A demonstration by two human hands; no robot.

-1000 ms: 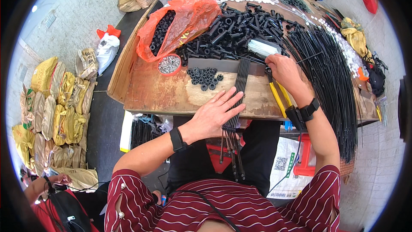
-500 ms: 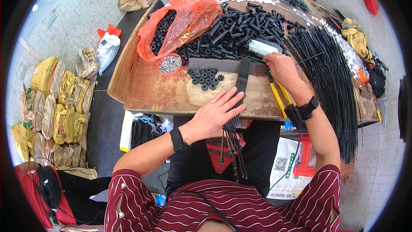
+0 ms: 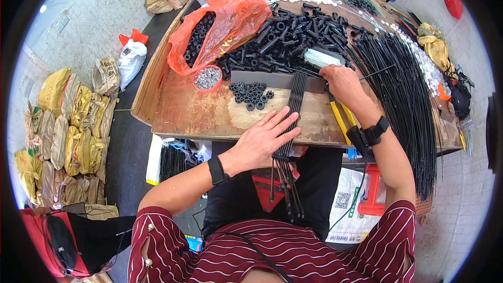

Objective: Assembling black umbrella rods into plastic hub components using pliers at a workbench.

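Head view: row of thin black plastic rods (image 3: 294,106) lies across worn wooden tabletop (image 3: 209,118), ends hanging off near edge. Left hand (image 3: 264,139), flat, fingers spread, pins them. Right hand (image 3: 341,83), grip pinched on one thin black rod (image 3: 378,71). Best to keep palm pressure even so rods stay parallel.

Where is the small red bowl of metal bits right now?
In the head view, the small red bowl sits on the wooden table to the person's left, against the orange plastic bag, just left of the loose black rings.
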